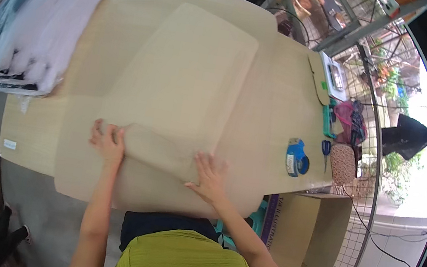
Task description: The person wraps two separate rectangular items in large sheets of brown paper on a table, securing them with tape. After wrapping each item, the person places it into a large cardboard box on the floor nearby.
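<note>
Both hands (159, 158) press cardboard flap (158, 150) | tape dispenser (296, 158) right

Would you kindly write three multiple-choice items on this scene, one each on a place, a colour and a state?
1. The tape dispenser lies on the table
A. by its right edge
B. by its left edge
C. under the cardboard

2. The tape dispenser is
A. red
B. blue
C. yellow

3. The cardboard flap under both hands is
A. torn off
B. standing upright
C. pressed down flat

Answers: 1 A, it sits right of the cardboard sheet. 2 B, its body is blue. 3 C, the left hand and right hand rest flat on it.
</note>
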The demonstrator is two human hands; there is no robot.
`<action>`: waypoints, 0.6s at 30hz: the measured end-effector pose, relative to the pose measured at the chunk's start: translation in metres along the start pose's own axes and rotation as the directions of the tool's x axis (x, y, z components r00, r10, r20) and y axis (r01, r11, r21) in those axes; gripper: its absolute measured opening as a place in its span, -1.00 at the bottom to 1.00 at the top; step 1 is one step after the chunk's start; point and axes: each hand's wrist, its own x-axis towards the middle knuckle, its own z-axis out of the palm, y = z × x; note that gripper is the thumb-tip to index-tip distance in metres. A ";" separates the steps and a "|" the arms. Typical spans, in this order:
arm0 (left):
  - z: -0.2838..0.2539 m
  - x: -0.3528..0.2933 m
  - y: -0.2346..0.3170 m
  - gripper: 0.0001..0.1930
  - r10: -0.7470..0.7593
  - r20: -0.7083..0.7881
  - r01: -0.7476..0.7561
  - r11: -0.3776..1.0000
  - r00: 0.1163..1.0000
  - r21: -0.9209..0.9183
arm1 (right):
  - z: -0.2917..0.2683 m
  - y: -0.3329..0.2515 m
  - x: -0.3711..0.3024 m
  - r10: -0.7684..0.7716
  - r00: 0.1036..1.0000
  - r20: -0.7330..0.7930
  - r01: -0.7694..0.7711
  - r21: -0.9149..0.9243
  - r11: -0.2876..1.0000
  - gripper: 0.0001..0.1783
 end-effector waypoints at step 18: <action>0.008 -0.014 0.063 -0.02 -0.677 -0.050 0.679 0.730 0.734 0.082 | -0.188 0.131 0.022 0.085 0.984 -0.154 0.051 0.711 0.701 -0.16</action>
